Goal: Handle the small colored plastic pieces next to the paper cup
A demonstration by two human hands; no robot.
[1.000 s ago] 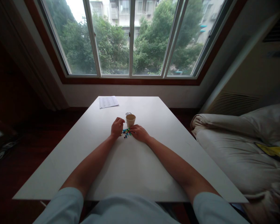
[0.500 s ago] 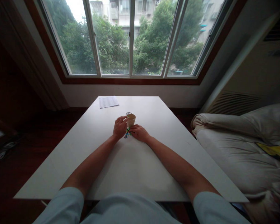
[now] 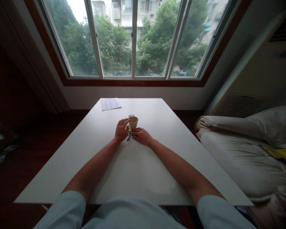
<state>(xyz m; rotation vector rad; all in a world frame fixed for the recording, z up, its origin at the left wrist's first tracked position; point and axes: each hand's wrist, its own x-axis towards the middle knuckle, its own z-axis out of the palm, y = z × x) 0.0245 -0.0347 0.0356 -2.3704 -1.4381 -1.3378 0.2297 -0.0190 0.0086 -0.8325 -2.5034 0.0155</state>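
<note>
A tan paper cup (image 3: 133, 122) stands upright near the middle of the white table (image 3: 138, 171). Just in front of it lies a small pile of coloured pieces (image 3: 129, 136), blue and green among them. My left hand (image 3: 121, 130) is curled to the left of the cup, its thumb and fingertips close to the cup's rim. It is too small to tell whether they pinch a piece. My right hand (image 3: 142, 136) rests on the table to the right of the pile, fingertips at the pieces. Both forearms lie along the table.
A printed sheet of paper (image 3: 111, 104) lies at the table's far left corner. A small dark object (image 3: 131, 116) peeks out behind the cup. Bedding (image 3: 248, 149) is piled on the right, with a yellow item (image 3: 277, 154) on it. A window fills the far wall.
My left hand went from beside the pile up to the cup's rim, then drew back slightly. My right hand and the cup have stayed in place.
</note>
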